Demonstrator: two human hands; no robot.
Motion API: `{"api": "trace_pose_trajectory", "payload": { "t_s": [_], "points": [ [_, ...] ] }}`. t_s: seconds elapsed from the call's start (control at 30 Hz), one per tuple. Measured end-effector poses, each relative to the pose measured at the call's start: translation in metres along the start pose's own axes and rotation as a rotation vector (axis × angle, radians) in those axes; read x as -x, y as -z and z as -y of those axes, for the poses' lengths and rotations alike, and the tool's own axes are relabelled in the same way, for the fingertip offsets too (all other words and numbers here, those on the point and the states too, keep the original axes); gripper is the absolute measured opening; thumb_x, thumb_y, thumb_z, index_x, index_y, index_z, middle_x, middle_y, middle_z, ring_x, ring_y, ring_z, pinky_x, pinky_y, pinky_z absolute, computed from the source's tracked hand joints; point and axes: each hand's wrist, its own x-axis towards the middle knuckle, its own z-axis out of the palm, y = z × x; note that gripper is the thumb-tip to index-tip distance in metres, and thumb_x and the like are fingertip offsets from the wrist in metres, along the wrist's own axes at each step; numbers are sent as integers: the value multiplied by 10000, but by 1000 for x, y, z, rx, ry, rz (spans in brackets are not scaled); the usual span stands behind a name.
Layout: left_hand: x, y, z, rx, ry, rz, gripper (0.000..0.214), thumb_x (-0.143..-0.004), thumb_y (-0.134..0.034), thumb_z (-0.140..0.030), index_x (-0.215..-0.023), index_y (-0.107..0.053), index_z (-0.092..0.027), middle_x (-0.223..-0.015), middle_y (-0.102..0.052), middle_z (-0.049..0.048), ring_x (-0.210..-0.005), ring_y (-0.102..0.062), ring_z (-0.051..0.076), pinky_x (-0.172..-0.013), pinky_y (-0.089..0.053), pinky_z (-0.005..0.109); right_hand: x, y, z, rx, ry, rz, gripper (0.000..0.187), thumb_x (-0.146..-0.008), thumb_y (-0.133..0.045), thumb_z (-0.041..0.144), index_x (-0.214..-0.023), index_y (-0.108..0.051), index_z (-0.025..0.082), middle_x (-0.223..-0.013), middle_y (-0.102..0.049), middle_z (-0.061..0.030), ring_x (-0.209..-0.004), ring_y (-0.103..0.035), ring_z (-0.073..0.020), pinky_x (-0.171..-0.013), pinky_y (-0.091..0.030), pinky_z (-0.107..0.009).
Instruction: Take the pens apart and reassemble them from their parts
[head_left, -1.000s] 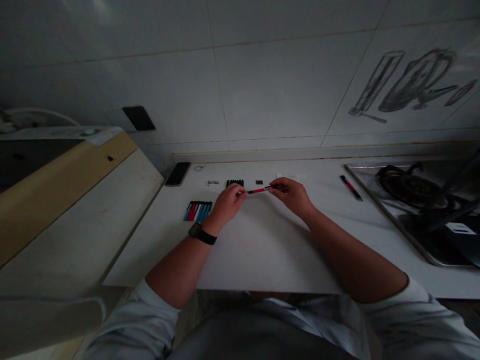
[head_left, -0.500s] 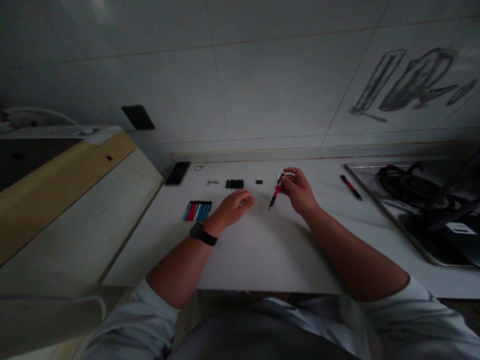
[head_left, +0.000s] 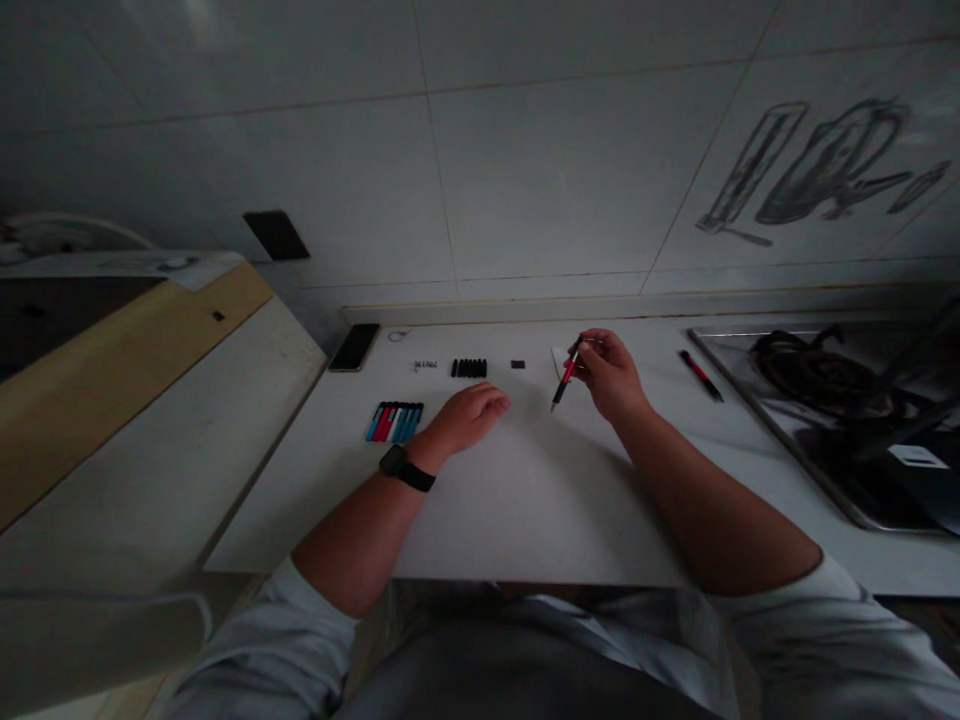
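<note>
My right hand (head_left: 611,375) holds a red and black pen (head_left: 564,380) by its upper end, with the tip pointing down toward the white counter (head_left: 525,480). My left hand (head_left: 469,415) rests on the counter with its fingers curled loosely and nothing visible in it. A row of blue and red pen barrels (head_left: 395,421) lies just left of that hand. Behind it sit a row of black pen parts (head_left: 469,368), a small black piece (head_left: 517,364) and some tiny springs (head_left: 424,365). A small white item (head_left: 559,355) lies behind the held pen.
A second red and black pen (head_left: 700,375) lies to the right, near a gas hob (head_left: 840,400). A dark phone (head_left: 355,347) lies at the counter's back left. A wooden-edged surface (head_left: 127,370) stands to the left, with a tiled wall behind.
Both hands held the pen level a second ago. My left hand let go and settled on the counter. My right hand carried the pen to the right and tilted it tip down.
</note>
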Motion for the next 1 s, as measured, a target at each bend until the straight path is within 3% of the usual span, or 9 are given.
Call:
{"api": "trace_pose_trajectory", "payload": {
  "t_s": [0.47, 0.73, 0.87, 1.0],
  "points": [
    [-1, -3, 2, -46, -27, 44, 356, -1071, -440, -428, -979, -709, -214, -979, -691, 58, -935, -637, 205, -880, -505, 362, -2, 3, 3, 83, 9, -27, 440, -745, -788, 526, -1034, -550, 294, -859, -671, 37, -706, -645, -143, -694, -569, -326],
    [-1, -3, 1, -63, -32, 58, 346, -1071, -452, -418, -960, -701, -205, -969, -686, 56, -926, -631, 199, -872, -497, 348, -6, 10, 10, 81, 49, -73, 367, -772, -770, 461, -1033, -569, 300, -869, -666, 41, -723, -640, -133, -715, -578, -317],
    [-1, -2, 0, -82, -43, 69, 374, -1078, -431, -432, -963, -699, -198, -963, -684, 59, -919, -629, 196, -867, -502, 348, -18, 25, 24, 104, 125, -126, 293, -803, -735, 399, -1017, -566, 293, -883, -668, 35, -737, -658, -130, -724, -588, -310],
    [0, -3, 0, -95, -56, 64, 389, -1078, -429, -442, -960, -704, -195, -963, -688, 63, -916, -630, 197, -862, -508, 351, -37, 62, 45, 255, 223, -314, 318, -873, -651, 390, -1158, -531, 315, -925, -679, 17, -748, -678, -146, -710, -596, -325]
  ]
}}
